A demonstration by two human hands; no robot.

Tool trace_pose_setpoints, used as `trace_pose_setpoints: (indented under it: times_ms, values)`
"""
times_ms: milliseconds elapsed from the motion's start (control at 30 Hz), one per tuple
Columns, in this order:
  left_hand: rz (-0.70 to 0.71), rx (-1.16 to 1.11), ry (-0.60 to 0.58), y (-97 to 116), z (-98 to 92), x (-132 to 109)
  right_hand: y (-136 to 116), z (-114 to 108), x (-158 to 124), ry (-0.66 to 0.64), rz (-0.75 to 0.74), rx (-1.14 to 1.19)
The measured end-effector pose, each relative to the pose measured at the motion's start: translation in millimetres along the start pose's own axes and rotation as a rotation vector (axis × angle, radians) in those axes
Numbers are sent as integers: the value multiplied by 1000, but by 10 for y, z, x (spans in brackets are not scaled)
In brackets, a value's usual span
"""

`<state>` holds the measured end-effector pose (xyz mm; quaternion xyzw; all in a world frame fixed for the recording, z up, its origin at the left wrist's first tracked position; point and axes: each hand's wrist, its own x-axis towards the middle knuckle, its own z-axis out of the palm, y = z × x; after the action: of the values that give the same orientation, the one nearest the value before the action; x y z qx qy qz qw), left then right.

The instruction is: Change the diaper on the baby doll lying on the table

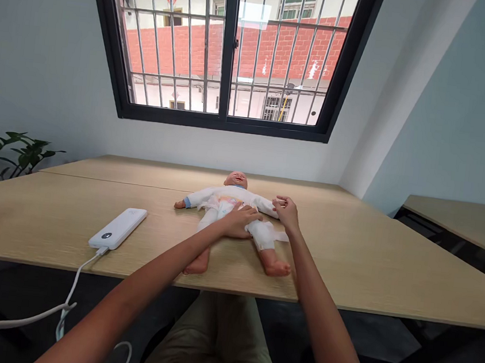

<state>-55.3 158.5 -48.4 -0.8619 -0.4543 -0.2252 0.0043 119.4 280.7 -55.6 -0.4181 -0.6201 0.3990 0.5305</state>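
On the wooden table [38, 223], baby doll [223, 198] on its back, long axis pointing away from me, head far, feet near; my left hand [238, 221] open flat on the loose diaper [263, 235]; my right hand [286, 213] curled at the doll's arm [266, 206], grip unclear; hands apart

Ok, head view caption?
Left hand on a baby doll's diaper, right hand at its arm, on a wooden table.
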Motion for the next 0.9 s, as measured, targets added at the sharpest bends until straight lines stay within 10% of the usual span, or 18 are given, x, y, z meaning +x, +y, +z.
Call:
trace_pose_setpoints:
  times_ms: [300, 900]
  values:
    - [-241, -741, 442, -252, -35, 23, -83, -246, -478, -393, -247, 30]
    - [-390, -1203, 547, -411, 15, 36, -133, 316, 1, -137, -505, -288]
